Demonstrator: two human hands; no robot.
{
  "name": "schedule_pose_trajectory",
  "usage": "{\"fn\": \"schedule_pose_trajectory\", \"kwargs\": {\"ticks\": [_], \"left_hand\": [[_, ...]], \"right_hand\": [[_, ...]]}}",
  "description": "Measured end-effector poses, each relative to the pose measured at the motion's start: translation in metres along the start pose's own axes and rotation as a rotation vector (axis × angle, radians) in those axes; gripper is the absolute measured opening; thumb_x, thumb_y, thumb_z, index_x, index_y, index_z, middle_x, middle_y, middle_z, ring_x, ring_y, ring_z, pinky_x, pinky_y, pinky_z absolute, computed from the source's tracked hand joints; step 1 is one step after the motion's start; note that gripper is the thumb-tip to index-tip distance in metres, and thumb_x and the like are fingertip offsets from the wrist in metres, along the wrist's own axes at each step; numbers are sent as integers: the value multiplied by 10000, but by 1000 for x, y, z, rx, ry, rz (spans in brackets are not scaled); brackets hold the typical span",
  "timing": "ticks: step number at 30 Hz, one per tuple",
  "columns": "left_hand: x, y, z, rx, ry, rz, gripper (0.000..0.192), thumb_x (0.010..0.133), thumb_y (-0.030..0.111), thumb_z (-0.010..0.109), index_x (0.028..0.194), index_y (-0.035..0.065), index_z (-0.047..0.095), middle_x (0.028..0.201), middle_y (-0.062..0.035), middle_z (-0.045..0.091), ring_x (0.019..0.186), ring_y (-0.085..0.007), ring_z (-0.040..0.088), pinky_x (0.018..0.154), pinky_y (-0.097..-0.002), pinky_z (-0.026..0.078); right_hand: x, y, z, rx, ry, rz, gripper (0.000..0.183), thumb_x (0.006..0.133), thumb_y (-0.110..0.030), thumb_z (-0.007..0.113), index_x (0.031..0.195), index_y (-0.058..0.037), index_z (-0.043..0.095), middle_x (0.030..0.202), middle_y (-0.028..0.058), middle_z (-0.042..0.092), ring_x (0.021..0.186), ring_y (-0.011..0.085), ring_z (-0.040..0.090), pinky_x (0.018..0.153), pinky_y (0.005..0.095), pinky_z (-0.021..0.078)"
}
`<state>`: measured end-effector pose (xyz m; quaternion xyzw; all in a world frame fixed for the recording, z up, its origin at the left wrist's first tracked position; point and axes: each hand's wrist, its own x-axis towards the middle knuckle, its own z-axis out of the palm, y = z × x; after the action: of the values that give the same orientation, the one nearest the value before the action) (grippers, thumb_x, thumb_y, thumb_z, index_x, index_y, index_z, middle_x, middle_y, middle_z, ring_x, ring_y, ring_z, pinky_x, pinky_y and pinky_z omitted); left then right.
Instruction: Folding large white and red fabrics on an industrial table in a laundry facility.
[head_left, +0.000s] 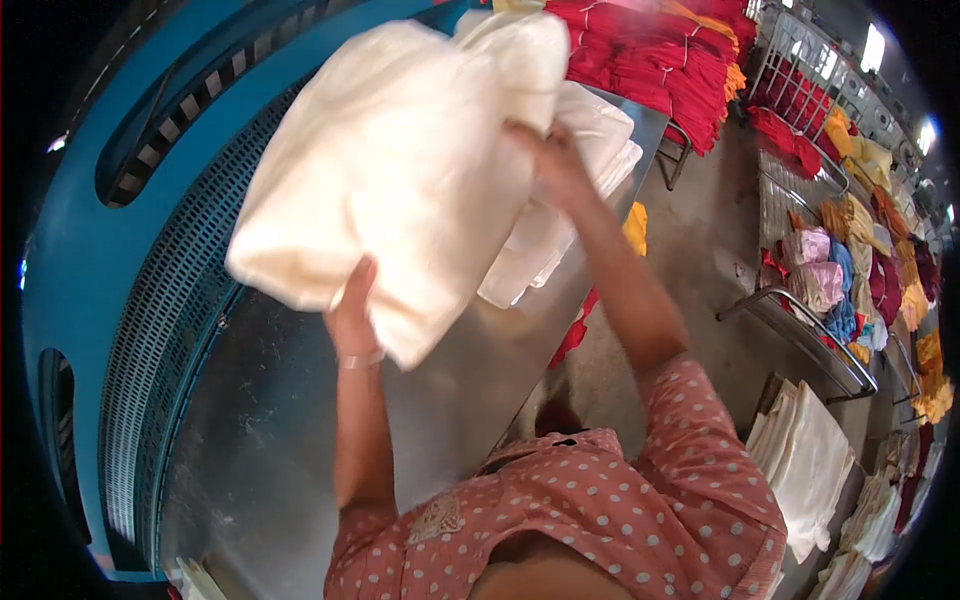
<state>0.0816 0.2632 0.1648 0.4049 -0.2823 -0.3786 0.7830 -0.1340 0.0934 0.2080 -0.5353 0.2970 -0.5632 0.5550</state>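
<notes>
A large folded cream-white cloth (405, 172) is lifted above a grey metal table (277, 390). My left hand (352, 315) grips its near lower edge, thumb on top and the fingers hidden beneath. On the cloth's right side my right hand (544, 154) is closed on a fold; motion blurs the fingers. Part of a stack of folded white cloths (600, 124) shows on the table behind and below my right hand. The raised cloth covers the rest of that side of the table.
A blue machine (150, 247) with a perforated guard borders the table's left. Tied bundles of red cloth (645, 67) stand beyond the far end. To the right, a metal rack (795, 300) holds mixed coloured garments, and folded cream cloths (802, 465) stand near the floor.
</notes>
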Motion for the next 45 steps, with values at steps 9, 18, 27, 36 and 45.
{"fn": "schedule_pose_trajectory", "kwargs": {"ticks": [9,18,27,36,45], "left_hand": [[114,-153,120,273,-88,-302,404,692,112,700,1013,-80,549,900,-130,612,774,-230,608,670,-338,513],[100,-158,99,225,25,-244,386,771,138,643,1091,-35,513,925,-89,600,789,-164,583,687,-279,486],[-61,-158,-120,1610,211,258,351,772,143,555,1111,64,518,1143,-127,520,1024,-338,475,841,-403,427],[-251,-59,-204,1805,571,-31,405,750,148,547,1146,75,505,1286,-131,411,1204,-332,345,985,-459,283],[-253,-53,-238,1649,409,42,445,725,203,610,1153,137,510,1285,-91,403,1177,-301,366,949,-476,296]], "right_hand": [[119,-12,-135,-933,124,-998,402,848,-173,571,1220,-57,468,1288,162,437,1213,271,406,971,326,338],[138,122,-98,-1474,-495,-316,437,903,-418,362,1290,-221,412,1394,38,332,1310,253,247,1036,474,187],[147,125,-122,-1295,-473,-345,402,891,-313,435,1224,-93,480,1323,108,415,1292,268,269,1071,386,170],[76,73,8,-650,-216,-557,307,929,-192,446,1133,19,536,1120,114,573,1030,204,531,906,291,392],[-144,244,233,-568,-798,-119,249,850,-180,559,1029,-6,573,1050,144,594,989,286,555,856,347,429]]}}
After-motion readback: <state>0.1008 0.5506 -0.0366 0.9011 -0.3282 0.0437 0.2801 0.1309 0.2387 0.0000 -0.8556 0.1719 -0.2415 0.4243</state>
